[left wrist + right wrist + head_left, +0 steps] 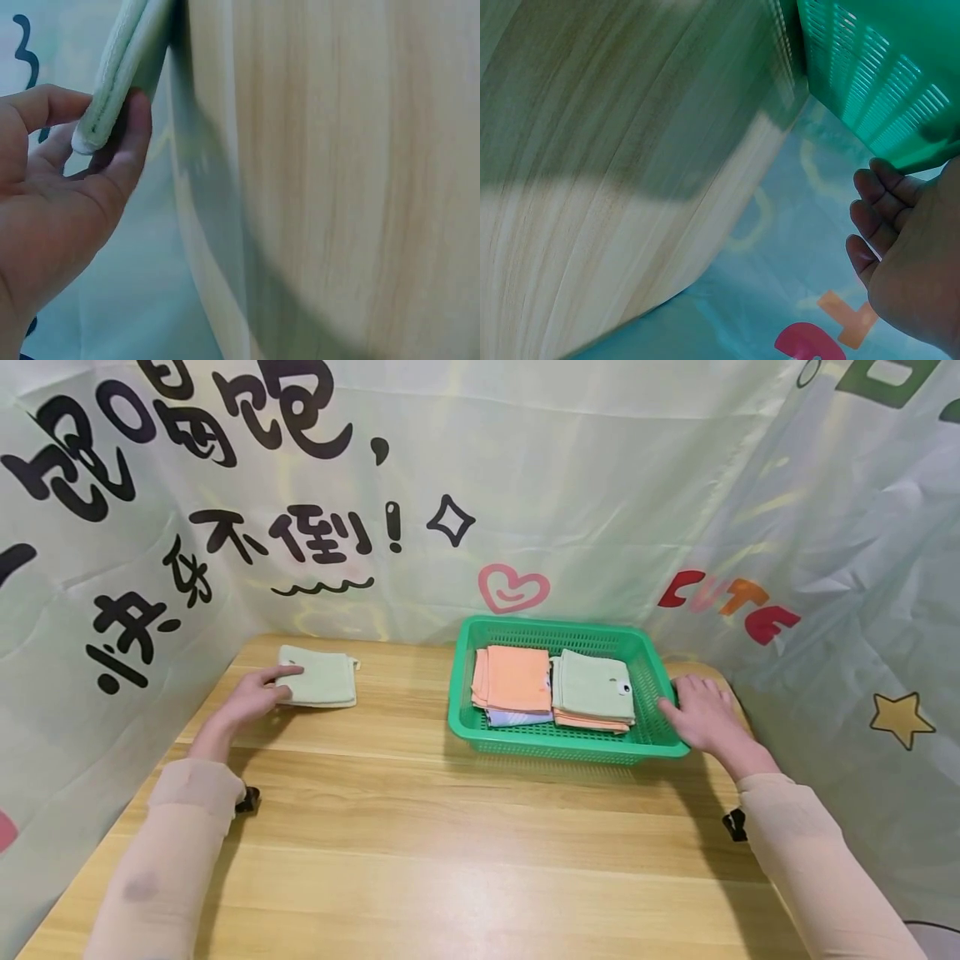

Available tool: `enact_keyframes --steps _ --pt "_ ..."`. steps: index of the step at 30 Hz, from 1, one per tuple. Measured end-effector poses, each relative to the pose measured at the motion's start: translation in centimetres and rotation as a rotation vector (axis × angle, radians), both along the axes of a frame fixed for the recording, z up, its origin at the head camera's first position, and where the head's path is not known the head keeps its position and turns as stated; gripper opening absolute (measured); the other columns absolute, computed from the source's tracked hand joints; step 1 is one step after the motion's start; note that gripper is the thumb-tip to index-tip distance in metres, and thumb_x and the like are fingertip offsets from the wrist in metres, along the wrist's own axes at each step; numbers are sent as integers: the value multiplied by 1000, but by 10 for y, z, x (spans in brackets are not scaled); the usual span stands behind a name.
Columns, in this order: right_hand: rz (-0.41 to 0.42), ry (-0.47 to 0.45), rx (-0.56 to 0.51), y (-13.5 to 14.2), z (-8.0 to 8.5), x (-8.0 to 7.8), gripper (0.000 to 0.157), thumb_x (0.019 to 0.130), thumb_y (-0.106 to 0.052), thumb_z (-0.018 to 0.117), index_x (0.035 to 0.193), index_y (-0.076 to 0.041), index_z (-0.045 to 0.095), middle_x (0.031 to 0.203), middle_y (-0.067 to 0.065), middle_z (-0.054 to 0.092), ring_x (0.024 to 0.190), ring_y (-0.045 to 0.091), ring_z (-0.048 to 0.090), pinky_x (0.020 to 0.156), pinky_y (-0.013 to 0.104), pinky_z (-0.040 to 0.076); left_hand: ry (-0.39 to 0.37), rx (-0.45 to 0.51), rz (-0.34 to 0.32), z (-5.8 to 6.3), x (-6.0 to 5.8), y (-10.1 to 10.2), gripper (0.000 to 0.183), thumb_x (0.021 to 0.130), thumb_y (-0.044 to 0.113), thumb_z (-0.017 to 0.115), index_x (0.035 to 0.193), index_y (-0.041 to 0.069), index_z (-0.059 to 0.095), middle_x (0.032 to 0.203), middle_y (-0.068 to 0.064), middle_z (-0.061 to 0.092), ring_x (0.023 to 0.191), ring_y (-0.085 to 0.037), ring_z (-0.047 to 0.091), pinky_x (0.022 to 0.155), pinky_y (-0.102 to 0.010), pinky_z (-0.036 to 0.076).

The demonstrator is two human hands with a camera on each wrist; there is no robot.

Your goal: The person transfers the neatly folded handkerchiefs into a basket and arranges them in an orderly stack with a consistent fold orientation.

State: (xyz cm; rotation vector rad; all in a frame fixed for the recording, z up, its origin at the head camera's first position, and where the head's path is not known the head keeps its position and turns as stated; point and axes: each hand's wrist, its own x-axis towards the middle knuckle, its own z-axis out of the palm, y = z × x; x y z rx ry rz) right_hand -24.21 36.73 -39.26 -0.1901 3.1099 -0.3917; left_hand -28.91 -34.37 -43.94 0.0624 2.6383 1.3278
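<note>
A folded light green towel (318, 678) is at the left back of the table. My left hand (258, 695) pinches its left edge; in the left wrist view the thumb and fingers close on the layered fold (112, 97). Toward the back right stands a green plastic basket (555, 749) with slotted sides. My right hand (703, 712) holds its right rim, thumb over the edge and the other fingers outside, loosely bent in the right wrist view. Inside the basket are two stacks: an orange folded towel (517, 678) over a purple one (517, 718), and a light green towel (591, 685) over orange.
The wooden table (465, 852) stretches out in front of both arms. A printed cloth (600, 468) with lettering, a heart and a star hangs behind and along the sides. Black clips or devices (247, 800) sit at the wrists.
</note>
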Motion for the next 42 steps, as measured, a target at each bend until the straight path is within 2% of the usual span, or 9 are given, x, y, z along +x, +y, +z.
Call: enact_keyframes --steps 3,5,7,12,15,19,22,32,42 --pt "-1 1 0 0 -1 0 57 109 -34 44 136 15 44 131 34 45 118 53 35 95 69 26 38 9 -7 2 4 3 55 105 15 55 158 8 43 166 -27 27 109 -36 61 94 -51 52" --pt "-1 4 0 0 -1 0 57 109 -35 44 136 15 44 131 34 45 118 53 35 95 68 27 59 21 -8 5 6 7 53 107 21 56 158 8 44 168 -25 25 138 -43 44 110 -57 40" --pt "-2 9 -3 0 -2 -1 56 109 -34 45 135 15 45 131 33 46 117 52 35 94 68 27 70 39 -3 8 9 10 54 108 24 56 158 9 44 168 -23 25 149 -45 30 114 -55 36" --pt "0 12 -5 0 -1 0 56 109 -34 45 135 15 45 130 33 46 117 52 35 94 68 26 93 93 21 16 17 19 54 108 28 58 158 14 45 169 -18 26 146 -38 36 98 -23 45" --pt "-1 3 -6 0 -2 0 57 109 -34 45 136 15 44 131 34 45 119 52 34 96 69 26 104 178 33 20 21 25 54 108 25 59 158 13 45 169 -18 26 137 -25 46 91 -14 47" --pt "-2 -6 -8 0 -2 1 57 109 -34 45 137 16 43 132 34 44 119 52 33 96 69 25 105 329 50 25 26 32 53 107 20 60 158 10 45 167 -20 26 117 -3 56 91 -14 51" --pt "1 -7 -6 1 -1 1 58 109 -35 44 137 16 42 131 34 44 118 52 33 96 69 25 133 396 52 31 29 40 52 107 17 61 156 9 48 164 -20 29 110 3 59 91 -14 52" --pt "-1 4 -12 1 -1 0 57 109 -35 43 135 15 44 131 33 45 117 52 35 94 69 26 249 527 -24 60 38 86 45 103 8 65 148 7 58 158 -20 36 108 -5 64 90 -16 54" --pt "-2 6 -8 0 0 0 55 109 -34 44 135 15 45 130 33 46 115 52 35 93 68 27 309 606 -126 80 34 140 42 101 2 65 143 5 63 150 -18 47 103 -12 65 87 -21 56"
